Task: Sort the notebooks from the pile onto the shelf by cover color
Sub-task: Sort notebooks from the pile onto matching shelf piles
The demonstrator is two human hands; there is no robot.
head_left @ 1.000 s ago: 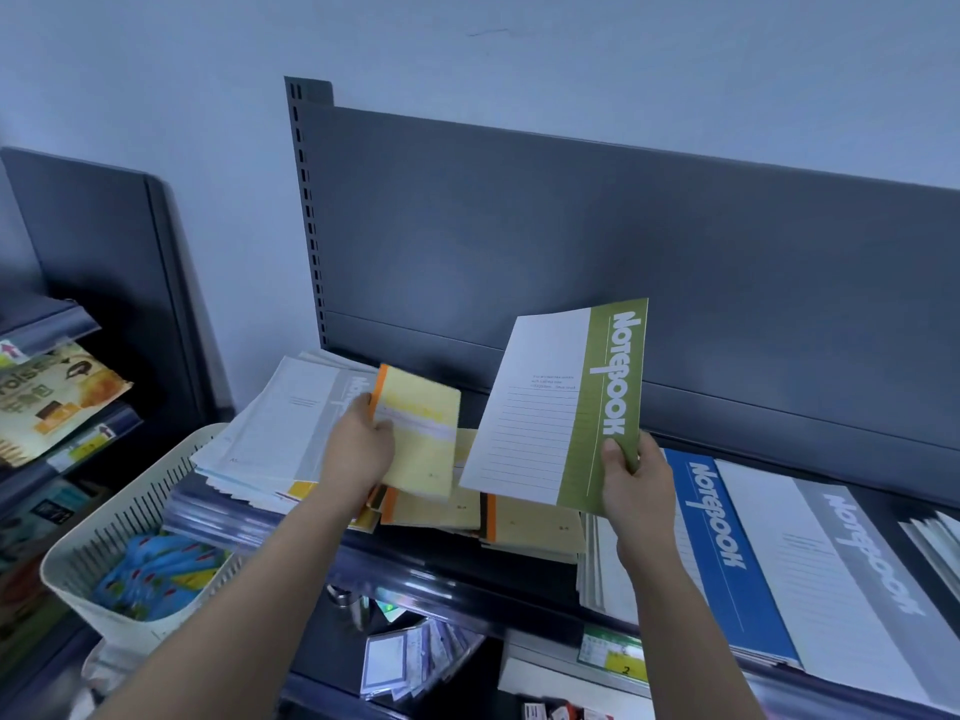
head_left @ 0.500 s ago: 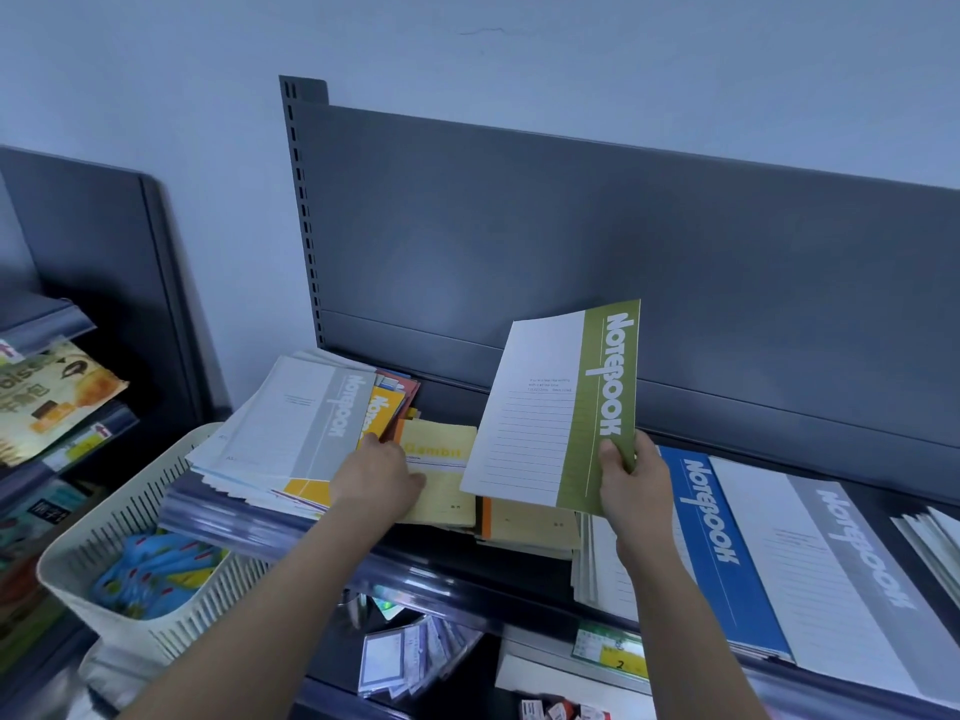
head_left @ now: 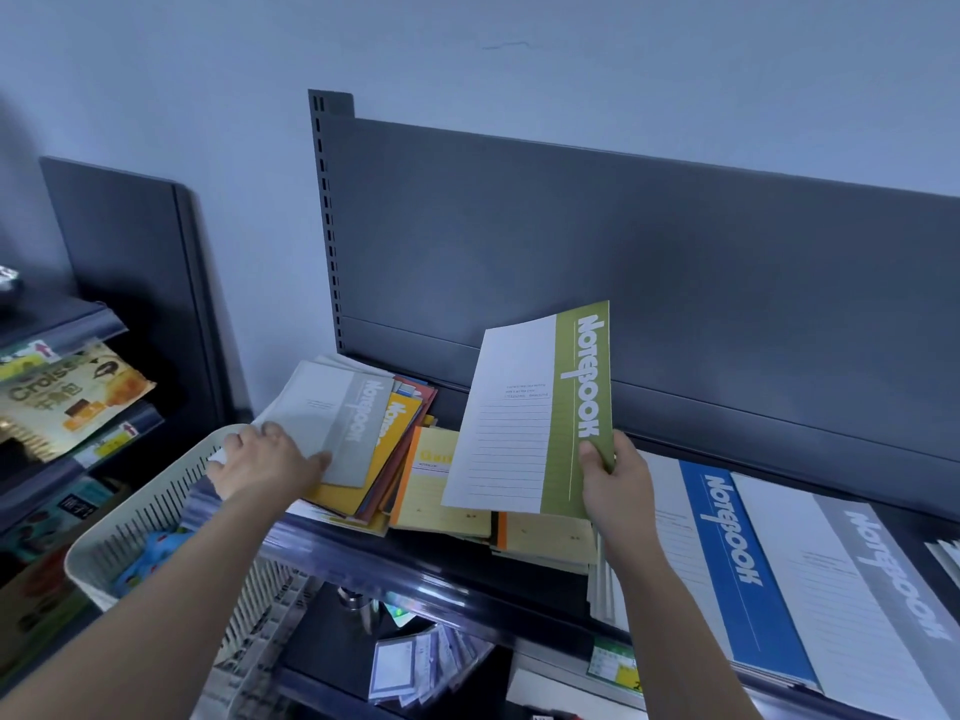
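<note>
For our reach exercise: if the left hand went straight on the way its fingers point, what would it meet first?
The left hand rests on the grey notebook; going on, it would likely meet the yellow notebook beneath next.

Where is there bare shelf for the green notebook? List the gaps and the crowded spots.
Bare: only a thin shelf strip between the back panel and the blue notebook and the gray notebook next to it. Crowded: the mixed pile under the left hand, and the yellow notebooks beside it.
</note>
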